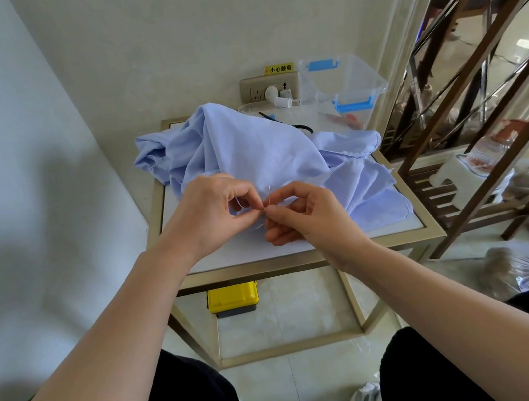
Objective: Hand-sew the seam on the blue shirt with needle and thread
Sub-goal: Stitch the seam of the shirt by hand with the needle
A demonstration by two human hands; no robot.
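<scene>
My left hand pinches a fold of the blue shirt, and my right hand pinches the needle beside it. The shirt lies heaped on the counter. Behind it stands a clear box with blue latches; I cannot make out its contents. A yellow case sits on the tiled floor below.

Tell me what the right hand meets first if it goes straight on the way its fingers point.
Probably the left hand, whose fingertips pinch the blue shirt right opposite the right hand; depth is unclear.
</scene>
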